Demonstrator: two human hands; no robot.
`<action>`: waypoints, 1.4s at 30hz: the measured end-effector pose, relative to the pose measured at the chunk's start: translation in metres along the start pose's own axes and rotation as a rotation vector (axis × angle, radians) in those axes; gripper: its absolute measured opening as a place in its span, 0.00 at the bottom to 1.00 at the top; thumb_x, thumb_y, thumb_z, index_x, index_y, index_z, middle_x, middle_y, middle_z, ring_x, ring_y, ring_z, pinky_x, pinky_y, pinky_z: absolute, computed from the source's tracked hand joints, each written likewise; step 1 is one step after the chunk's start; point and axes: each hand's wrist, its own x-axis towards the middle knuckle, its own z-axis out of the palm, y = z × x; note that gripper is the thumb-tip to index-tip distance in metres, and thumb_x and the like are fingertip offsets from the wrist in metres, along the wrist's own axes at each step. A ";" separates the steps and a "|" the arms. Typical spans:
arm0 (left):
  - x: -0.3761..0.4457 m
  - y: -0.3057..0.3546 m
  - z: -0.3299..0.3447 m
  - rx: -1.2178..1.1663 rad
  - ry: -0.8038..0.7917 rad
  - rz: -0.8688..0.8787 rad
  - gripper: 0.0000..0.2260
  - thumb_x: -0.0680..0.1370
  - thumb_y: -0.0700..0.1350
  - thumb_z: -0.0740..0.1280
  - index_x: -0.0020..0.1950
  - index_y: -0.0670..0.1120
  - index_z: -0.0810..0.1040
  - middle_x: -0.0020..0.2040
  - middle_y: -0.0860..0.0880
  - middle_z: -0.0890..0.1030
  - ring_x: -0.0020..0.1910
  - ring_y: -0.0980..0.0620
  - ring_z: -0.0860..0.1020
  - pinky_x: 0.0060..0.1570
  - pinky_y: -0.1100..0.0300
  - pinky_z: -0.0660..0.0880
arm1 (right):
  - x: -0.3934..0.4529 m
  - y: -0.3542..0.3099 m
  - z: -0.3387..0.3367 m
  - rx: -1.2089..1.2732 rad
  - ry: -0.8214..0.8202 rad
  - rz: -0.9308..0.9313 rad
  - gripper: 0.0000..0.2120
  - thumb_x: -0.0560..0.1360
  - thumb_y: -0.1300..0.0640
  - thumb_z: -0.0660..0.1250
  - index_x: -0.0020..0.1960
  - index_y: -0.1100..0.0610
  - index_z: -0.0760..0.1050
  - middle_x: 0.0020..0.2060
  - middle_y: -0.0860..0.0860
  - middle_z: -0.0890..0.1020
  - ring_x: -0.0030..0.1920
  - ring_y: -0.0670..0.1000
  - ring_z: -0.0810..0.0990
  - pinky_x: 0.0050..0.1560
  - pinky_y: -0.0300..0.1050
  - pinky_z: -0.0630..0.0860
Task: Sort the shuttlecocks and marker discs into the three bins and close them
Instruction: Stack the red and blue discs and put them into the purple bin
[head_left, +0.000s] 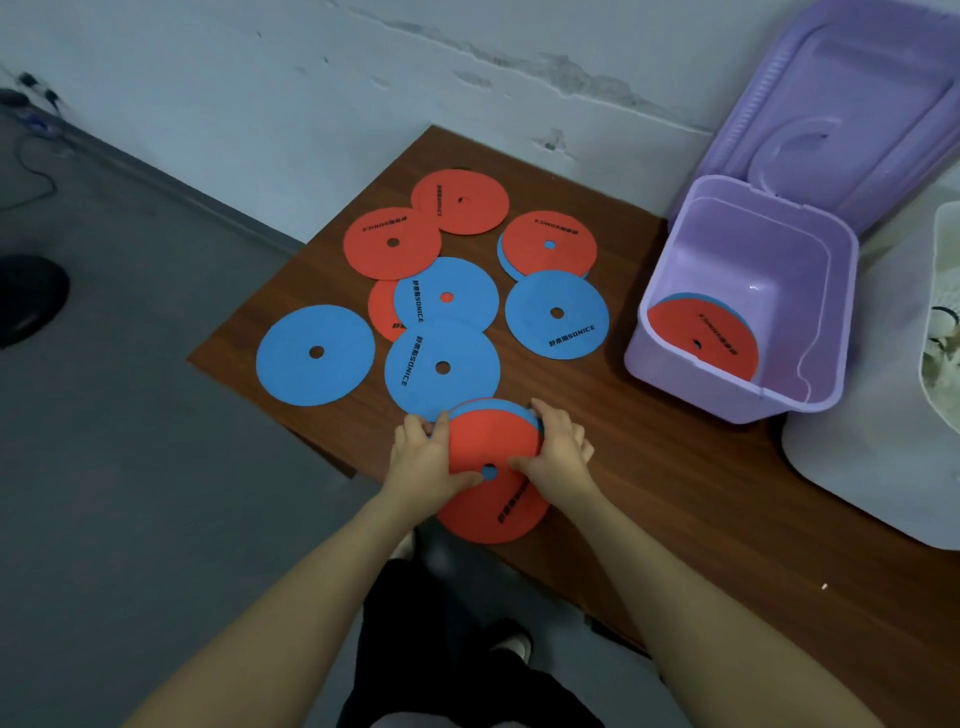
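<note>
A small stack of discs (491, 441), red on top with blue edges showing behind, is gripped from both sides at the near edge of the counter (649, 493). The left hand (423, 460) is curled round the stack's left rim, and the right hand (558, 452) is curled round its right rim, thumb laid on the red face near the centre hole. Another red disc (493, 517) is seen just under the stack, overhanging the counter edge.

Beyond the hands, loose discs are spread on the counter: a blue disc (315, 355) to the left, partly off the edge, then overlapping blue and red ones in the middle, with red ones (460, 201) farthest back.

To the right, a purple bin (737, 400) is stood open, lid (841, 104) tipped back against the wall; a red disc over a blue one (701, 343) is lying inside. At the far right edge, a pale bin (943, 291) holding white items is partly seen; what they are cannot be told.
</note>
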 end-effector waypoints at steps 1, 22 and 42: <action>0.000 -0.001 -0.002 -0.014 -0.013 -0.007 0.45 0.67 0.62 0.72 0.75 0.46 0.54 0.60 0.43 0.61 0.59 0.45 0.62 0.62 0.54 0.63 | 0.002 0.001 0.000 -0.004 0.000 0.013 0.36 0.68 0.56 0.72 0.72 0.51 0.60 0.67 0.49 0.66 0.68 0.53 0.59 0.70 0.51 0.50; -0.012 0.061 -0.025 -0.345 0.313 0.189 0.35 0.71 0.46 0.73 0.74 0.45 0.60 0.56 0.49 0.58 0.56 0.58 0.60 0.58 0.73 0.57 | -0.021 0.010 -0.057 0.144 0.303 -0.296 0.27 0.70 0.58 0.71 0.67 0.47 0.69 0.52 0.48 0.71 0.52 0.53 0.73 0.58 0.53 0.72; 0.174 0.288 -0.078 0.037 0.161 0.739 0.34 0.73 0.48 0.69 0.74 0.43 0.58 0.61 0.41 0.62 0.58 0.42 0.69 0.57 0.50 0.71 | 0.075 0.023 -0.254 0.085 0.877 0.049 0.26 0.68 0.65 0.71 0.65 0.56 0.72 0.52 0.57 0.73 0.50 0.61 0.76 0.55 0.50 0.70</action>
